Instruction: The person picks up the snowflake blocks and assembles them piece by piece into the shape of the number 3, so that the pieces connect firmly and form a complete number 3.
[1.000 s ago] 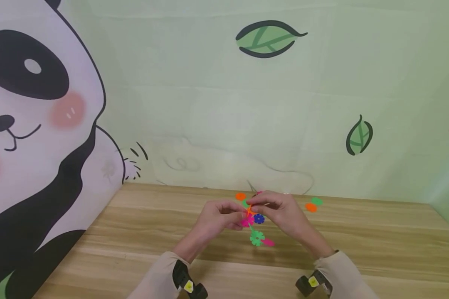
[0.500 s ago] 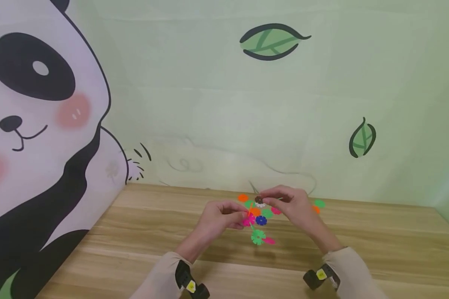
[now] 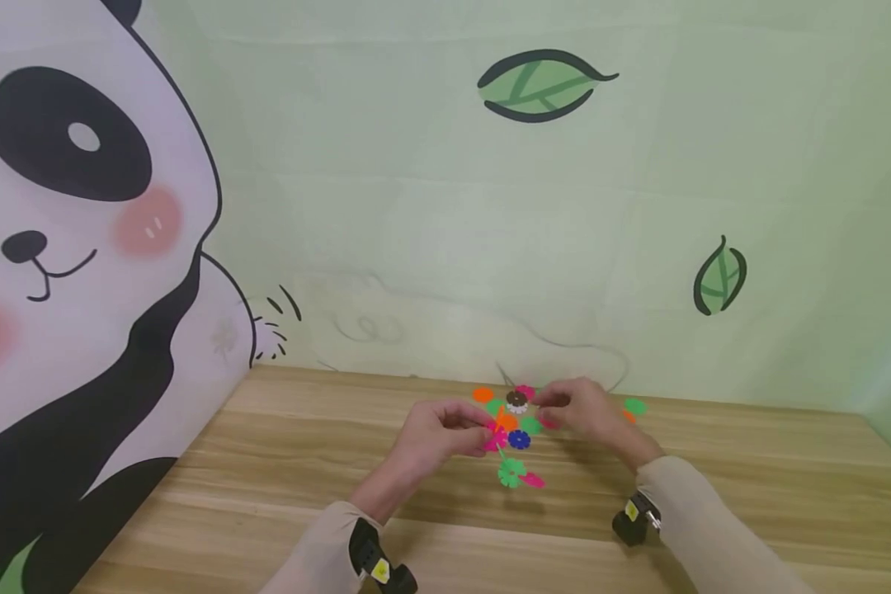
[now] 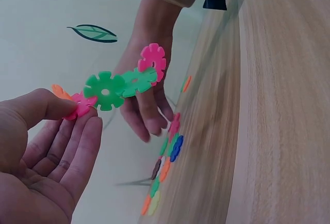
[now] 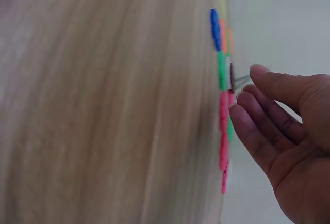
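Note:
In the head view my left hand [image 3: 441,431] pinches a chain of snowflake-shaped plastic discs between thumb and fingers. The left wrist view shows the chain: an orange disc [image 4: 61,91] and a pink disc [image 4: 81,105] at the fingertips, then two green discs [image 4: 104,92], then a pink disc [image 4: 153,60] at the far end. My right hand [image 3: 586,410] hovers at the right of the loose discs, fingers relaxed. In the right wrist view, nothing shows between the thumb and fingers of that hand [image 5: 289,126]. Some loose discs are hidden behind it in the head view.
Loose discs lie near the back of the wooden table [image 3: 282,462], among them a blue disc [image 3: 519,439], a brown disc [image 3: 516,399] and an orange disc [image 3: 483,395]. A green disc [image 3: 635,407] lies farther right. A printed cloth wall [image 3: 416,206] rises behind the table.
My right hand was at the orange disc of the chain, let go of it, and has moved right over the loose discs. My left hand still holds the chain in nearly the same place.

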`<state>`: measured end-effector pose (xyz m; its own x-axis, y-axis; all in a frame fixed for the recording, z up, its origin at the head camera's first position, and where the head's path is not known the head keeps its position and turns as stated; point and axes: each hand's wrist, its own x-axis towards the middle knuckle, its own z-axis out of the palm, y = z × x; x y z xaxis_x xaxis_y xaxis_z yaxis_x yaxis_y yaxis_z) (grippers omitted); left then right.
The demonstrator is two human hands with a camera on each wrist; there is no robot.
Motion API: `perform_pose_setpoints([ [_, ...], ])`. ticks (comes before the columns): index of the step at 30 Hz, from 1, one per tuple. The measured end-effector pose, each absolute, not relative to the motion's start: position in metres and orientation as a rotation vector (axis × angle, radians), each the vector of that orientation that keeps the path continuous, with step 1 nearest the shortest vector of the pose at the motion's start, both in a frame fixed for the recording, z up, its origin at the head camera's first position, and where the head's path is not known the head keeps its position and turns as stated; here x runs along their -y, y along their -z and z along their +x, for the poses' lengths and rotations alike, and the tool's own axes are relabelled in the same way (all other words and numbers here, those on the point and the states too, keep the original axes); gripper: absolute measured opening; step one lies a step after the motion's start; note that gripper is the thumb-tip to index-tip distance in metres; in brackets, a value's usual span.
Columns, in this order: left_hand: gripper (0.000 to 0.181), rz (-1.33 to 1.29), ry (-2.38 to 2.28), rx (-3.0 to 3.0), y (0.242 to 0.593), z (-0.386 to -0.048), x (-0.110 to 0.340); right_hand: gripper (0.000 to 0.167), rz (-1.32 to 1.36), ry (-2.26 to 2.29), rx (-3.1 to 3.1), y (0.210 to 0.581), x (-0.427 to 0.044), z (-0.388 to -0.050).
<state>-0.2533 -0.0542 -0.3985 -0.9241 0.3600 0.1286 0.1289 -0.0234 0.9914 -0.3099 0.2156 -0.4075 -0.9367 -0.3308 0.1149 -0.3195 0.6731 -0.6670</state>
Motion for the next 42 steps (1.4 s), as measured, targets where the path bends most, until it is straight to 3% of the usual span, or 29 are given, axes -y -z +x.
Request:
perform_pose_setpoints([
  [11, 0.013, 0.512, -2.075, -2.065, 0.397, -0.253, 0.053, 0.028, -0.627, 0.913, -2.88, 0.417, -0.207, -0.32],
  [23, 0.013, 0.5, -2.073, -2.083, 0.397, -0.252, 0.052, 0.027, -0.474, 0.985, -2.915, 0.417, -0.204, -0.311],
  [31, 0.013, 0.483, -2.057, -2.109, 0.397, -0.252, 0.053, 0.011, -0.459, 1.437, -2.803, 0.406, -0.202, -0.292],
  [42, 0.014, 0.496, -2.062, -2.098, 0.398, -0.251, 0.054, 0.024, -0.456, 1.89, -2.584, 0.386, -0.195, -0.268],
])
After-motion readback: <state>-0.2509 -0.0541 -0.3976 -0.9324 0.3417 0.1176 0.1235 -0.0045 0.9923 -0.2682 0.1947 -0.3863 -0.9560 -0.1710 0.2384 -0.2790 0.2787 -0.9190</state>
